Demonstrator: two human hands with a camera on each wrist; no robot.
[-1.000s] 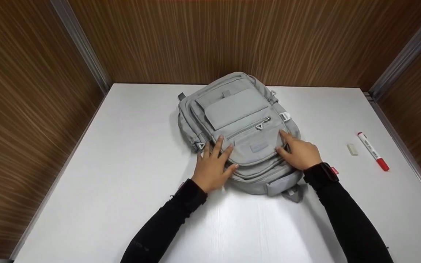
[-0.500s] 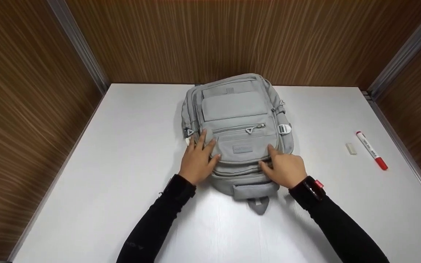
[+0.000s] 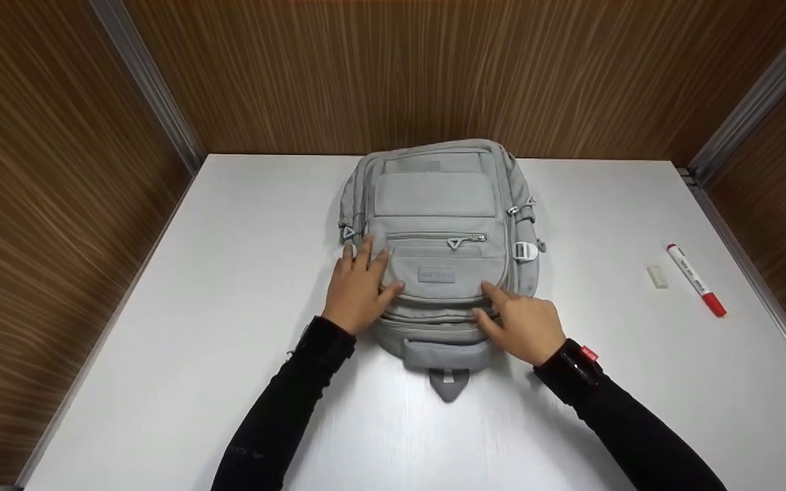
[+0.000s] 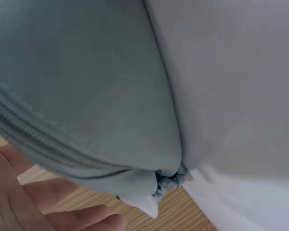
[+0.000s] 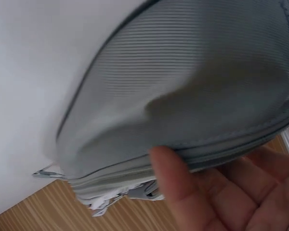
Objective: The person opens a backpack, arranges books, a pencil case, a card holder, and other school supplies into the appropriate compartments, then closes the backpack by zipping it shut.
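A grey backpack [image 3: 434, 194] lies on the table with its front face up, its bottom end towards me and a dark grey strap end [image 3: 449, 385] poking out below. My left hand [image 3: 355, 286] rests on its lower left side, fingers spread and fairly straight. On the lower right edge is my right hand [image 3: 524, 326], index finger extended on the front and thumb against the bottom side. In the right wrist view the thumb [image 5: 176, 180] touches the bag's seam. The left wrist view shows the fingers [image 4: 48, 192] beside the zipped edge.
To the right on the white table [image 3: 181, 307] lie a white eraser-like block [image 3: 657, 277] and a white marker with red ends [image 3: 695, 277]. Wood-grain panels [image 3: 393, 75] stand behind and at both sides.
The backpack has turned clockwise from a slant to nearly straight, its bottom end swinging left. Both hands have moved left with it, staying on its sides.
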